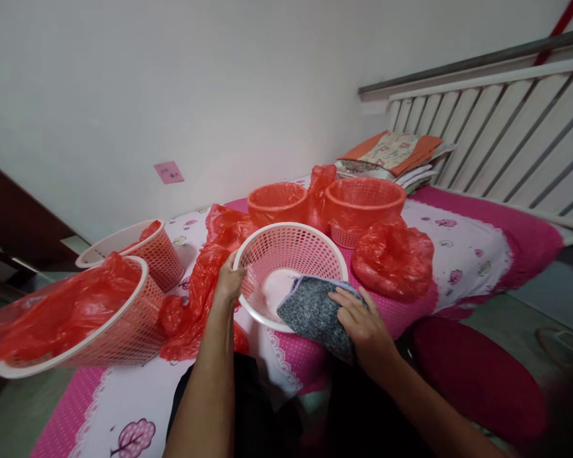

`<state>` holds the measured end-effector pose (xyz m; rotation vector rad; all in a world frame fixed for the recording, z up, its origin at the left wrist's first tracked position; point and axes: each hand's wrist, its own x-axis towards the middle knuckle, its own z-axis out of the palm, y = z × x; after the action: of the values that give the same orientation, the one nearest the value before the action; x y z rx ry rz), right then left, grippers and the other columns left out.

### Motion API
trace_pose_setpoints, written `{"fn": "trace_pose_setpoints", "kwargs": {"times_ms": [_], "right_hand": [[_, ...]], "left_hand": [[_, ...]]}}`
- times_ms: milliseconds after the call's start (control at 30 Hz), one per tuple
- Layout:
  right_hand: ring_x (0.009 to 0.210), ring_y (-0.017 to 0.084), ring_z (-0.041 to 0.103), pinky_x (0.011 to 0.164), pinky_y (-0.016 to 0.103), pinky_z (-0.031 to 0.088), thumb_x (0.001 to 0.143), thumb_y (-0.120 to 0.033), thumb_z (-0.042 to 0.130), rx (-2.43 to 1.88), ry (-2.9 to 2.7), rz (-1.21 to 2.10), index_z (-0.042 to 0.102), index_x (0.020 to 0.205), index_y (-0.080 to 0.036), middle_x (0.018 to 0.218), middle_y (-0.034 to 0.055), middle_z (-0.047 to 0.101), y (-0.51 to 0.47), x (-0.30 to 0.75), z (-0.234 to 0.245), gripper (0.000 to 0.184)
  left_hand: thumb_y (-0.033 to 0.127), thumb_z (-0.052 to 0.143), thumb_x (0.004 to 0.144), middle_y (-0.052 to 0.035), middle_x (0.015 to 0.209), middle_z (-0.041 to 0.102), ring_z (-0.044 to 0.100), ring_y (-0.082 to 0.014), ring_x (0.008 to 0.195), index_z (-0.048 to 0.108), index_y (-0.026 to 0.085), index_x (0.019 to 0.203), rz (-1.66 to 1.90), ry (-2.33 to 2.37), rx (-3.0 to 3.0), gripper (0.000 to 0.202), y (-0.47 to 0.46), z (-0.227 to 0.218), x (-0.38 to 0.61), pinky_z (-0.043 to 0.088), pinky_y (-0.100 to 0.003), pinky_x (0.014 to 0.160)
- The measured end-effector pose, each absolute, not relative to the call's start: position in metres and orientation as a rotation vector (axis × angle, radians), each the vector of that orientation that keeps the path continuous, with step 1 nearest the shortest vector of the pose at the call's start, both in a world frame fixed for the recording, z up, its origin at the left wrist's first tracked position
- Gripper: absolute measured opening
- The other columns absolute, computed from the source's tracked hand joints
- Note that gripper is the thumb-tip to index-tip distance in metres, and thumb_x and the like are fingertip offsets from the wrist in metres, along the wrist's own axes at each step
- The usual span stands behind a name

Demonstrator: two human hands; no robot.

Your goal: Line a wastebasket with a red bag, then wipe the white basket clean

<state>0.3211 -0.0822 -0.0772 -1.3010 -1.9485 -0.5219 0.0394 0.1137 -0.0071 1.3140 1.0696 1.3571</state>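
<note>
A white plastic basket (279, 238) with a perforated wall tilts toward me above the bed's front edge. My left hand (229, 280) is closed round its left rim, thumb on the inside. With my right hand (363, 324) I hold a grey speckled cloth (312, 312) with a pale edge; it lies over the basket's right front rim, partly inside. The right fingers press on the cloth's upper face. Below the right hand, the cloth's lower end fades into the dark of my clothing.
On the bed cover (138, 394), red plastic bags (200, 286) lie left of the basket. Two bag-lined baskets (365, 194) stand behind, and another bagged bundle (394, 261) is at right. Further baskets (143, 312) lean at left. A dark red stool (477, 375) is lower right; folded textiles (391, 152) sit near the radiator (501, 121).
</note>
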Motion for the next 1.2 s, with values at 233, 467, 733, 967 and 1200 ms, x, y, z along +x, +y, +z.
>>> {"fn": "trace_pose_setpoints", "kwargs": {"times_ms": [233, 467, 733, 967, 1200], "right_hand": [[0.131, 0.025, 0.063, 0.125, 0.053, 0.038, 0.106, -0.007, 0.035, -1.242, -1.894, -0.543, 0.06, 0.096, -0.021, 0.123, 0.0114, 0.077, -0.085, 0.304, -0.085, 0.03], [0.116, 0.021, 0.066, 0.123, 0.05, 0.041, 0.108, -0.01, 0.035, -1.111, -1.939, -0.442, 0.059, 0.093, -0.022, 0.108, 0.0074, 0.075, -0.078, 0.294, -0.067, 0.031], [0.088, 0.024, 0.058, 0.091, 0.041, 0.046, 0.103, -0.006, 0.045, -1.236, -1.981, -0.426, 0.059, 0.086, -0.02, 0.089, 0.0063, 0.068, -0.064, 0.241, -0.044, 0.026], [0.081, 0.024, 0.053, 0.08, 0.039, 0.038, 0.099, -0.006, 0.055, -1.278, -2.086, -0.404, 0.059, 0.087, -0.022, 0.084, 0.0041, 0.063, -0.055, 0.207, -0.037, 0.02], [0.085, 0.024, 0.055, 0.085, 0.038, 0.04, 0.099, -0.007, 0.054, -1.226, -2.073, -0.368, 0.06, 0.088, -0.021, 0.092, 0.0066, 0.068, -0.066, 0.202, -0.05, 0.018]], "left_hand": [[0.021, 0.07, 0.058, -0.0047, 0.093, 0.079, 0.073, -0.0244, 0.089, 0.077, 0.017, 0.107, 1.306, 1.13, 1.246, 0.049, 0.115, -0.01, 0.037, 0.055, -0.037, 0.088], [0.03, 0.082, 0.059, -0.0094, 0.109, 0.081, 0.073, -0.0282, 0.104, 0.078, 0.016, 0.106, 1.334, 1.044, 1.219, 0.049, 0.109, -0.003, 0.029, 0.052, -0.043, 0.102], [0.033, 0.083, 0.067, -0.0096, 0.114, 0.08, 0.072, -0.0276, 0.112, 0.077, 0.016, 0.116, 1.385, 0.839, 1.158, 0.053, 0.101, 0.011, 0.013, 0.05, -0.041, 0.108], [0.015, 0.073, 0.062, -0.0065, 0.119, 0.078, 0.069, -0.029, 0.123, 0.074, 0.019, 0.118, 1.46, 1.027, 1.206, 0.056, 0.113, -0.005, 0.02, 0.045, -0.045, 0.118], [0.011, 0.062, 0.061, -0.0081, 0.125, 0.076, 0.068, -0.0292, 0.127, 0.07, 0.02, 0.125, 1.435, 1.043, 1.294, 0.065, 0.114, -0.011, 0.021, 0.047, -0.048, 0.119]]}}
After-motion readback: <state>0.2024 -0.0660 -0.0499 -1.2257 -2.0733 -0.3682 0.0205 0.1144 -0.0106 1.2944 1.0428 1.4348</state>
